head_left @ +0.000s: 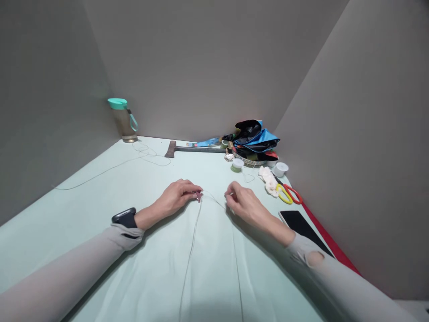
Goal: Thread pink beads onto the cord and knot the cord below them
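My left hand (179,195) is closed, its thumb and fingers pinching a small dark pinkish piece (199,196) just above the table. What the piece is I cannot make out. A thin pale cord (192,250) runs from it down toward the front edge. Across the gap, my right hand (244,201) pinches the same kind of thin cord between thumb and fingers. One stretch of cord spans between the two hands, and another length (237,264) trails from beneath the right hand toward me. The fingertips hide the exact grip.
At the back lie an axe (201,149) and a black and blue bag (256,141). A bottle (124,120) stands far left beside loose cord (147,154). On the right are small tubs (280,168), a crumpled white cloth (268,181), scissors (288,193) and a phone (304,230).
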Motion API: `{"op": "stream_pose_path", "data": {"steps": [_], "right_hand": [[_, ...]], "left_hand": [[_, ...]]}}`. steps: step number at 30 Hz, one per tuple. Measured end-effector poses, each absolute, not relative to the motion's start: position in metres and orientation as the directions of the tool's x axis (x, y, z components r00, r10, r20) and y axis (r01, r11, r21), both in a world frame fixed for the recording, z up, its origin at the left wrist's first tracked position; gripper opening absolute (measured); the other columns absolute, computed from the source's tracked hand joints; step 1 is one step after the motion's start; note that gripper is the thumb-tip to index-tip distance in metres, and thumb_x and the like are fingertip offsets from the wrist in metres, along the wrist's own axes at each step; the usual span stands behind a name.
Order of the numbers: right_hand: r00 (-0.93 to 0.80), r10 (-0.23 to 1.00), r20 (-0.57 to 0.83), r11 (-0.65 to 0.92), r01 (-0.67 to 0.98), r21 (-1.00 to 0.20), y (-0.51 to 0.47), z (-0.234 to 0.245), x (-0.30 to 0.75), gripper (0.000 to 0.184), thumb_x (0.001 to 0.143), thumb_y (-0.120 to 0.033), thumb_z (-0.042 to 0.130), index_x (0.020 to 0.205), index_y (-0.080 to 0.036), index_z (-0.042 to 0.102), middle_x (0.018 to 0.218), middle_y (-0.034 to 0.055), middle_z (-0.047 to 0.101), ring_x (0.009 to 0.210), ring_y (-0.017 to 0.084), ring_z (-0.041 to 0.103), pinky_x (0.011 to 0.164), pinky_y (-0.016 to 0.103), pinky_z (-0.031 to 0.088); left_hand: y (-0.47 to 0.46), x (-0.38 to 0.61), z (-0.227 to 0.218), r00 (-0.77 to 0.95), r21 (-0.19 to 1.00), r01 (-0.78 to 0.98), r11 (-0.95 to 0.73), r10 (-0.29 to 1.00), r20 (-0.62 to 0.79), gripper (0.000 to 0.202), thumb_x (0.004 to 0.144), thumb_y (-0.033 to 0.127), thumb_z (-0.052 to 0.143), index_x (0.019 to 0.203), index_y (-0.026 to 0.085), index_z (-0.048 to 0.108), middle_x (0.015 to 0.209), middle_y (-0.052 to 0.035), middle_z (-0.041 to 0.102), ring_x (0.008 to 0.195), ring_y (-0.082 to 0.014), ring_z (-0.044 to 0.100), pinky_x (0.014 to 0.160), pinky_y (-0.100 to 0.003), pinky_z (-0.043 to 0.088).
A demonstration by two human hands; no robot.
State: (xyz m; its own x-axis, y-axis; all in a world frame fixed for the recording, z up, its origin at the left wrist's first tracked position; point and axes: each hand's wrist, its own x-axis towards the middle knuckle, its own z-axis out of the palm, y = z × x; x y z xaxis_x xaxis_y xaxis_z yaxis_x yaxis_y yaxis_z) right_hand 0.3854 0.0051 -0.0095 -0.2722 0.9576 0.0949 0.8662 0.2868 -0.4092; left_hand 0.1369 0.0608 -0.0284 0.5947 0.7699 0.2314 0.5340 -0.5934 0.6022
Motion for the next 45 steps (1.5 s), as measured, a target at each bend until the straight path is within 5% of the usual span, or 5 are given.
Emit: {"op": "stream_pose_path", "data": {"steps": [7, 14, 19, 31, 45], "right_hand": [[-0.359, 0.928, 0.097, 0.36, 0.807, -0.468, 0.025, -0.014, 0.352, 0.001, 0.091, -0.017, 0.058, 0.089, -0.016, 0.057, 0.109, 0.0119, 0.064, 0.106, 0.023, 0.055, 0.096, 0.037, 0.041], [-0.413, 0.899, -0.144, 0.191, 0.667, -0.72, 0.033, -0.005, 0.358, 0.019, 0.101, -0.024, 0.034, 0.095, -0.017, 0.05, 0.077, 0.0016, 0.065, 0.051, 0.008, 0.05, 0.052, 0.021, 0.042], [-0.514, 0.821, -0.249, 0.154, 0.619, -0.77, 0.056, 0.038, 0.39, 0.03, 0.085, -0.042, 0.063, 0.082, -0.013, 0.068, 0.06, -0.0044, 0.049, 0.047, 0.006, 0.036, 0.043, 0.018, 0.027], [-0.414, 0.899, 0.14, 0.366, 0.537, -0.76, 0.158, 0.143, 0.387, 0.018, 0.076, -0.023, 0.079, 0.066, -0.011, 0.069, 0.052, -0.0047, 0.049, 0.051, 0.004, 0.035, 0.052, 0.021, 0.024], [-0.097, 0.899, 0.427, 0.404, 0.558, -0.725, 0.17, 0.084, 0.331, 0.018, 0.08, -0.031, 0.068, 0.09, -0.016, 0.065, 0.101, 0.0109, 0.069, 0.107, 0.024, 0.062, 0.102, 0.042, 0.046]], "left_hand": [[0.062, 0.134, -0.033, 0.603, 0.587, 0.517, -0.623, 0.752, 0.267, 0.031, 0.098, 0.034, 0.054, 0.113, 0.024, 0.078, 0.104, -0.0078, 0.078, 0.099, -0.0236, 0.066, 0.092, -0.035, 0.047], [0.062, 0.134, -0.033, 0.613, 0.587, 0.505, -0.632, 0.742, 0.272, 0.031, 0.099, 0.03, 0.052, 0.11, 0.022, 0.079, 0.102, -0.0094, 0.078, 0.097, -0.024, 0.066, 0.091, -0.036, 0.047], [0.062, 0.135, -0.033, 0.614, 0.611, 0.49, -0.622, 0.744, 0.265, 0.03, 0.099, 0.031, 0.052, 0.105, 0.022, 0.08, 0.102, -0.0092, 0.078, 0.099, -0.0236, 0.066, 0.094, -0.036, 0.047], [0.063, 0.134, -0.036, 0.624, 0.612, 0.484, -0.626, 0.737, 0.259, 0.028, 0.099, 0.026, 0.052, 0.106, 0.021, 0.079, 0.102, -0.0097, 0.076, 0.098, -0.0237, 0.065, 0.093, -0.034, 0.045], [0.06, 0.134, -0.041, 0.603, 0.563, 0.514, -0.647, 0.739, 0.3, 0.024, 0.099, 0.024, 0.056, 0.111, 0.02, 0.077, 0.102, -0.0098, 0.076, 0.097, -0.0227, 0.064, 0.092, -0.033, 0.045]]}}
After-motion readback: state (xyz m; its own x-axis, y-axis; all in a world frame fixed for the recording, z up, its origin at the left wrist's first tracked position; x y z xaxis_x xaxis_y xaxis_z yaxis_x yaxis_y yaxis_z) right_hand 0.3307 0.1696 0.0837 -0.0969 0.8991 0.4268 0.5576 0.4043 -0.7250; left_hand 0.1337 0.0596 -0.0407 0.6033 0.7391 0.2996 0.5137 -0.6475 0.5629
